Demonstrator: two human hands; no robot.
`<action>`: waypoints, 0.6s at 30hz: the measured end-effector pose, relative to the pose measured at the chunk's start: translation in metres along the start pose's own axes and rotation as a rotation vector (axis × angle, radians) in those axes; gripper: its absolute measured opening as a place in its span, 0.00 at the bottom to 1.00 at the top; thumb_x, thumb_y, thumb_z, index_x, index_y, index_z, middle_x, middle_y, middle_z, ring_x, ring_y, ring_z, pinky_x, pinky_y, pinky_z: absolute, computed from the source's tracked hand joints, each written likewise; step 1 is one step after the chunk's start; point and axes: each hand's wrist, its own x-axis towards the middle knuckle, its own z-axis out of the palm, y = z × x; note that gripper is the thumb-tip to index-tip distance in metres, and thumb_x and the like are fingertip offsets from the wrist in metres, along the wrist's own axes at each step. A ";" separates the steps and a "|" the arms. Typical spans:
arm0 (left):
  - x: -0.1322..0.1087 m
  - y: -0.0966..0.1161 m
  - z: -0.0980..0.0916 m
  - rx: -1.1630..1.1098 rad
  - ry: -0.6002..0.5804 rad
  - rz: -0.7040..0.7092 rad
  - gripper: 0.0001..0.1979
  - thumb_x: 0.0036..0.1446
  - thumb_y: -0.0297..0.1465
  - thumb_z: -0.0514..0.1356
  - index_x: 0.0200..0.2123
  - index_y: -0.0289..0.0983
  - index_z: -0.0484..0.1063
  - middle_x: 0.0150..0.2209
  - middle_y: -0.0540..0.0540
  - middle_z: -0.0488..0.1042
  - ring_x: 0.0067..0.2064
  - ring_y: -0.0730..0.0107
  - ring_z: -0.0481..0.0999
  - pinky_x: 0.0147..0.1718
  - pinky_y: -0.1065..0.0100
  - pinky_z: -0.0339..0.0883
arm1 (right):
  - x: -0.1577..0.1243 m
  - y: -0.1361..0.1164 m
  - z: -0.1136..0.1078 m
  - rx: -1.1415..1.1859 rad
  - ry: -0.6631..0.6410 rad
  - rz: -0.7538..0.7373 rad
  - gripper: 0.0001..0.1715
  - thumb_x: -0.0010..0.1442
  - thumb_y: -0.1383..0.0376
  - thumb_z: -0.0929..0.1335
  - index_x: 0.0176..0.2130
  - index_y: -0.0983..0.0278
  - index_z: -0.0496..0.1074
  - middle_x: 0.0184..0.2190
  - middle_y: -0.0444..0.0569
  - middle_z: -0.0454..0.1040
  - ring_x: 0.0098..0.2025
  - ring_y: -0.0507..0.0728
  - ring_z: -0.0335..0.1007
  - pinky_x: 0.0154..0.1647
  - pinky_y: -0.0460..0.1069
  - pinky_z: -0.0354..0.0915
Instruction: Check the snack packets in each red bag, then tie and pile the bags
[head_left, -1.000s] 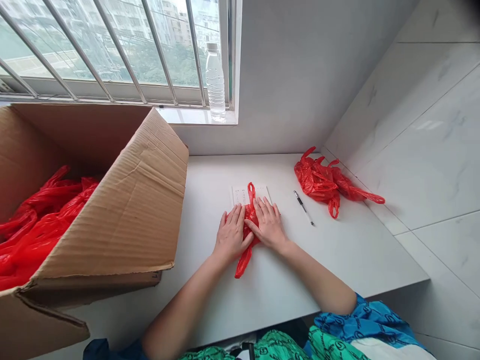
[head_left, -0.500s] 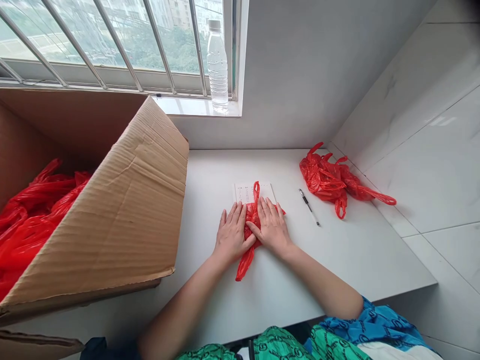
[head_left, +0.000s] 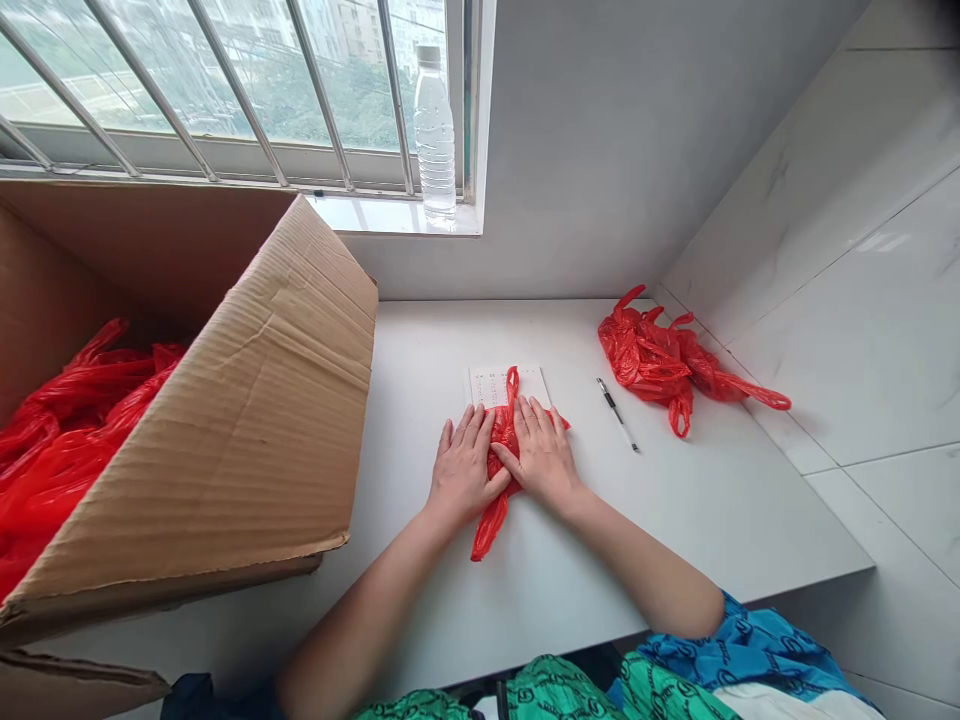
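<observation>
Under both palms a red plastic bag (head_left: 492, 522) lies flattened on the white table, one handle loop pointing toward the wall and a tail toward me. My left hand (head_left: 463, 465) rests flat on the bag's left side, fingers stretched out. From the right, my right hand (head_left: 546, 458) presses flat on it too, its thumb crossing toward the left hand. Beneath the bag's far end sits a white sheet with writing (head_left: 490, 386), mostly covered. A black-and-clear pen (head_left: 618, 414) lies to the right of my right hand.
A large open cardboard box (head_left: 247, 430) stands at left, holding several red plastic bags (head_left: 82, 420). More crumpled red bags (head_left: 649, 355) lie at the table's back right by the tiled wall. A clear water bottle (head_left: 435, 145) stands on the windowsill beside the barred window.
</observation>
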 end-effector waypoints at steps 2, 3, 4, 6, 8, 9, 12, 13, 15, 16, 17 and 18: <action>0.000 0.000 0.000 -0.002 0.008 0.001 0.36 0.62 0.41 0.54 0.70 0.33 0.51 0.71 0.40 0.50 0.72 0.53 0.48 0.69 0.46 0.41 | 0.000 0.000 0.000 -0.002 0.000 -0.001 0.46 0.70 0.44 0.50 0.70 0.75 0.50 0.71 0.58 0.50 0.72 0.66 0.43 0.71 0.64 0.40; 0.000 0.000 0.000 -0.003 0.011 0.001 0.36 0.62 0.41 0.54 0.69 0.33 0.51 0.71 0.40 0.50 0.72 0.53 0.48 0.69 0.46 0.42 | 0.000 0.000 0.000 -0.002 0.001 -0.003 0.46 0.70 0.44 0.50 0.70 0.75 0.50 0.71 0.59 0.50 0.72 0.66 0.44 0.71 0.64 0.40; 0.000 0.000 -0.001 -0.003 0.013 0.002 0.36 0.62 0.41 0.54 0.69 0.33 0.51 0.71 0.40 0.51 0.72 0.53 0.48 0.69 0.46 0.42 | 0.000 0.000 0.000 -0.002 0.001 -0.004 0.46 0.70 0.44 0.50 0.70 0.74 0.50 0.71 0.59 0.50 0.72 0.66 0.44 0.71 0.64 0.40; 0.000 0.000 -0.001 -0.003 0.016 0.002 0.36 0.62 0.41 0.54 0.69 0.34 0.51 0.71 0.40 0.51 0.72 0.53 0.48 0.69 0.47 0.41 | 0.000 0.000 0.000 0.000 -0.001 -0.006 0.46 0.70 0.44 0.50 0.70 0.74 0.50 0.71 0.59 0.50 0.72 0.66 0.44 0.71 0.64 0.40; 0.000 0.000 -0.001 -0.004 0.017 0.000 0.36 0.62 0.41 0.54 0.69 0.34 0.51 0.71 0.40 0.51 0.72 0.53 0.48 0.69 0.47 0.41 | 0.000 0.000 -0.001 0.003 -0.001 -0.005 0.46 0.70 0.44 0.50 0.70 0.75 0.50 0.70 0.59 0.50 0.72 0.66 0.44 0.71 0.64 0.41; 0.000 0.000 0.000 -0.006 0.017 -0.001 0.36 0.62 0.41 0.54 0.69 0.34 0.51 0.71 0.40 0.51 0.72 0.53 0.48 0.69 0.47 0.41 | 0.000 0.000 -0.001 0.006 -0.001 -0.004 0.46 0.70 0.44 0.50 0.70 0.75 0.50 0.70 0.59 0.51 0.72 0.66 0.44 0.71 0.64 0.41; 0.000 0.000 0.000 -0.014 0.017 0.001 0.36 0.62 0.41 0.54 0.70 0.34 0.51 0.71 0.40 0.51 0.72 0.53 0.48 0.69 0.47 0.41 | 0.000 0.000 -0.001 0.022 -0.001 -0.001 0.46 0.70 0.44 0.50 0.70 0.75 0.51 0.70 0.60 0.51 0.71 0.66 0.45 0.71 0.64 0.40; 0.000 0.000 0.000 -0.016 0.017 0.002 0.36 0.62 0.41 0.54 0.70 0.34 0.51 0.71 0.40 0.51 0.72 0.53 0.48 0.69 0.47 0.41 | 0.000 0.000 -0.001 0.028 -0.002 -0.001 0.46 0.70 0.44 0.50 0.70 0.75 0.51 0.70 0.60 0.51 0.71 0.67 0.45 0.71 0.64 0.40; 0.000 0.000 -0.001 -0.020 0.014 -0.001 0.35 0.62 0.41 0.54 0.69 0.34 0.51 0.71 0.40 0.51 0.72 0.54 0.48 0.69 0.46 0.41 | 0.000 0.000 0.000 0.040 -0.003 0.000 0.46 0.70 0.44 0.51 0.70 0.75 0.51 0.70 0.60 0.51 0.71 0.67 0.45 0.71 0.65 0.41; 0.000 0.000 -0.001 -0.022 0.014 -0.004 0.35 0.62 0.40 0.54 0.69 0.34 0.52 0.71 0.40 0.51 0.72 0.54 0.48 0.69 0.47 0.41 | 0.001 0.000 0.000 0.045 -0.004 0.001 0.45 0.70 0.44 0.51 0.70 0.74 0.51 0.70 0.60 0.51 0.71 0.67 0.45 0.70 0.65 0.41; 0.000 0.000 -0.001 -0.024 0.014 -0.005 0.35 0.62 0.40 0.54 0.69 0.35 0.52 0.71 0.40 0.51 0.72 0.54 0.48 0.69 0.47 0.41 | 0.001 0.000 0.000 0.049 -0.005 0.002 0.45 0.70 0.44 0.51 0.70 0.74 0.51 0.70 0.60 0.51 0.71 0.67 0.45 0.70 0.65 0.41; 0.000 0.001 -0.002 -0.025 0.014 -0.006 0.35 0.62 0.40 0.54 0.69 0.35 0.52 0.71 0.40 0.51 0.72 0.54 0.48 0.69 0.47 0.41 | 0.001 0.000 0.000 0.053 -0.004 0.003 0.45 0.70 0.44 0.51 0.70 0.74 0.51 0.70 0.60 0.51 0.71 0.67 0.45 0.70 0.65 0.41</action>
